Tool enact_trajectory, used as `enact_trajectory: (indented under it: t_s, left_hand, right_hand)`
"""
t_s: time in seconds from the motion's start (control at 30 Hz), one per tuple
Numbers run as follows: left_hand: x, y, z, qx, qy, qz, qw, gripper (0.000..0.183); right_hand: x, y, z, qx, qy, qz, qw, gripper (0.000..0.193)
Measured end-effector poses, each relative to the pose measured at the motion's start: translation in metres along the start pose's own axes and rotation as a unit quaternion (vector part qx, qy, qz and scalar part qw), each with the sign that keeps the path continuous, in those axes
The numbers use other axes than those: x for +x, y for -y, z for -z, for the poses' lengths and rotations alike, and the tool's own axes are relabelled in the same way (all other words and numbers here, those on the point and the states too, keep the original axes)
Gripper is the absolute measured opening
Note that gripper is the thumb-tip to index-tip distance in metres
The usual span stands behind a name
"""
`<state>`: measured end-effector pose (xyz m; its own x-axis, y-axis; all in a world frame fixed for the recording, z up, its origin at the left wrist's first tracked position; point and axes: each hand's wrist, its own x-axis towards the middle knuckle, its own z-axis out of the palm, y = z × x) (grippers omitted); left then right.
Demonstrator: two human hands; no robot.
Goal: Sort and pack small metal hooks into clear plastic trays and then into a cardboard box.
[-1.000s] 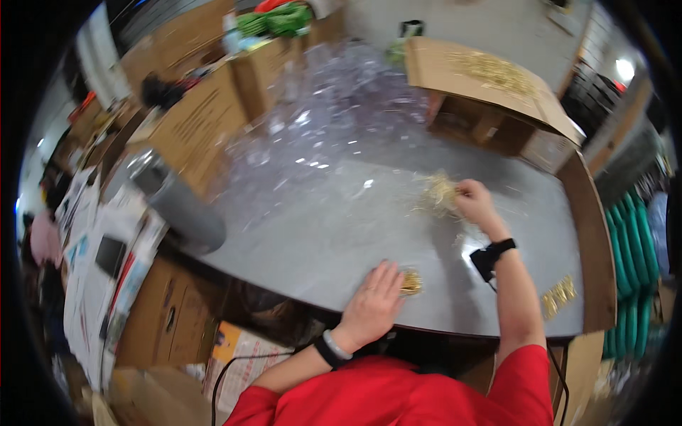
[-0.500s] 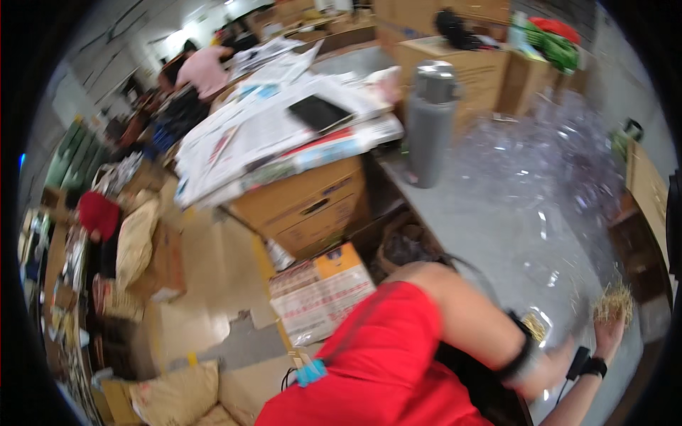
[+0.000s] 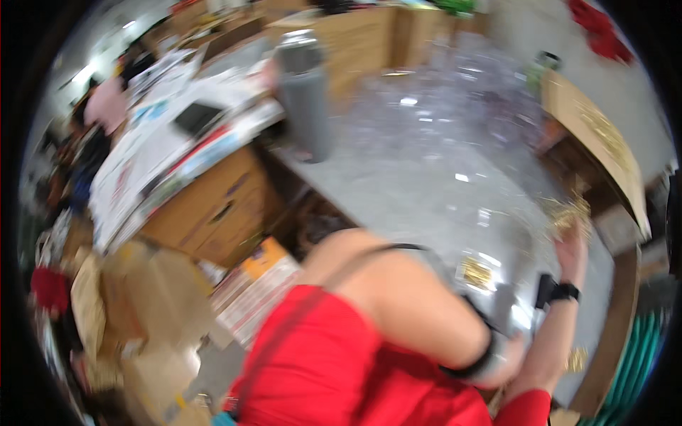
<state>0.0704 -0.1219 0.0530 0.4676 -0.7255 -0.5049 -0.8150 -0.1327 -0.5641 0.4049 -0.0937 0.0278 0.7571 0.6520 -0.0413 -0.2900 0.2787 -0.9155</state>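
Observation:
My right hand [image 3: 570, 250], with a black strap and a small black device at its wrist, is closed around a tuft of gold shredded strands [image 3: 570, 213] over the grey tabletop [image 3: 398, 184]. My left hand [image 3: 506, 361] is low over the table beside my right forearm. It is blurred, and its fingers are mostly hidden past the wrist band. Between the two hands and a little farther off, a transparent plastic container [image 3: 477, 273] holds a gold clump. Another bit of gold strands [image 3: 577, 359] lies right of my right forearm.
Many transparent plastic containers [image 3: 455, 106] are heaped at the back. A grey bottle [image 3: 304, 99] stands at the table's left edge. Papers and a dark phone [image 3: 197, 119] lie on a cardboard box [image 3: 209, 213]. An open carton [image 3: 593, 128] with gold strands on its flap borders the right side.
The view has swung right, so the bottle, papers and containers sit farther left. My right hand still grips the gold strands, now nearer the open carton. More of the carton shows.

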Motion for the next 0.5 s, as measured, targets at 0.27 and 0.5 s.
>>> enact_trajectory:
  t_s: [0.27, 0.5]
  left_hand:
    - [-0.152, -0.054, -0.088, -0.349, -0.372, 0.429, 0.746, 0.044]
    - [-0.159, -0.073, -0.135, -0.432, -0.349, 0.545, 0.628, 0.066]
  right_hand:
    - [-0.023, -0.002, -0.062, 0.096, -0.101, -0.010, 0.990, 0.017]
    - [-0.032, 0.030, -0.029, 0.159, -0.108, -0.033, 0.981, 0.025]
